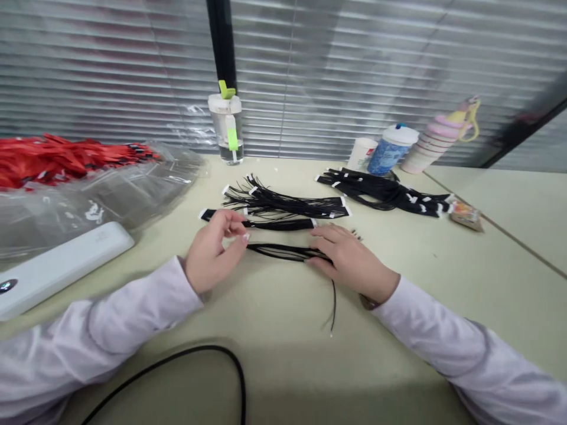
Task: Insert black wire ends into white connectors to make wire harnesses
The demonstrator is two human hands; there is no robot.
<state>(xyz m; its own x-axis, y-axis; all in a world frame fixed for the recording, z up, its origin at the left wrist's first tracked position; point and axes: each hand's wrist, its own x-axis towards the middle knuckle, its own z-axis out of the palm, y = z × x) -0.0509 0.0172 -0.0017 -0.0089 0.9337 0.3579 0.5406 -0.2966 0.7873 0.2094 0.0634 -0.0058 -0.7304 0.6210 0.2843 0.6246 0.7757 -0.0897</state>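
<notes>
Nearest us in the head view, a thick black cable curved over the worktop at seven o'clock. Just below centre, toward six, a bundle of thin black strands stretched between our hands. Our left hand, at eight o'clock, curled its thumb and fingers around the bundle's end; we could not tell whether they pinched it. Our right hand, at four, spread over the other end, its grip hidden, with one loose strand trailing toward us.

Just beyond lay a slim black bundle with white ends, then splayed black bundles toward twelve and a banded black pile at three. We judged the work partway along: white bands marked those bundles, while the strands between our hands seemed not yet gathered neatly.
</notes>
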